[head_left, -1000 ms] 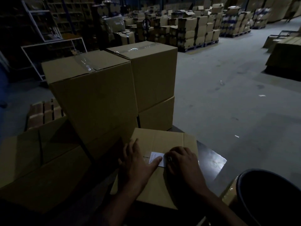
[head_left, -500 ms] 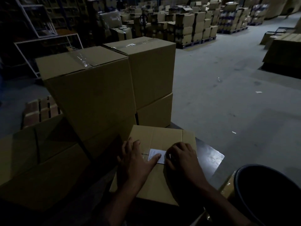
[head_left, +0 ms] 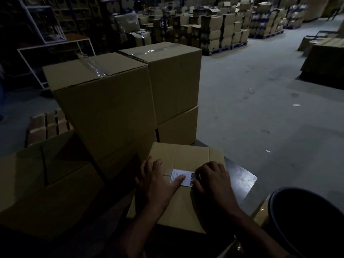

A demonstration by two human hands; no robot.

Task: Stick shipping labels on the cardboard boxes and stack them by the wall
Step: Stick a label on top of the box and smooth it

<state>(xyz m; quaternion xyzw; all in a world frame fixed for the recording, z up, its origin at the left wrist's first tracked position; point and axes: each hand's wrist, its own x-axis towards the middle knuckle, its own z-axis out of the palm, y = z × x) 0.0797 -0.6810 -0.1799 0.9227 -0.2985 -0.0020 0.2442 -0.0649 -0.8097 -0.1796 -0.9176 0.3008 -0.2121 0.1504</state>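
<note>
One small cardboard box lies on the dark bench, carrying one white shipping label on its top seam. The left hand lies flat with its fingers straight, thumb pressing the label; the right hand presses curled fingertips on the label's barcode edge. Four taped boxes stand stacked just behind. One dark bin sits at right, its contents unseen.

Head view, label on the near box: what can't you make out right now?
- Label text: too small and dim in the head view; only barcode stripes show.
- Its right edge: covered by the right hand.
- Its lower left part: under the left hand thumb.
- Near box front side: hidden by both forearms and shadow.
</note>
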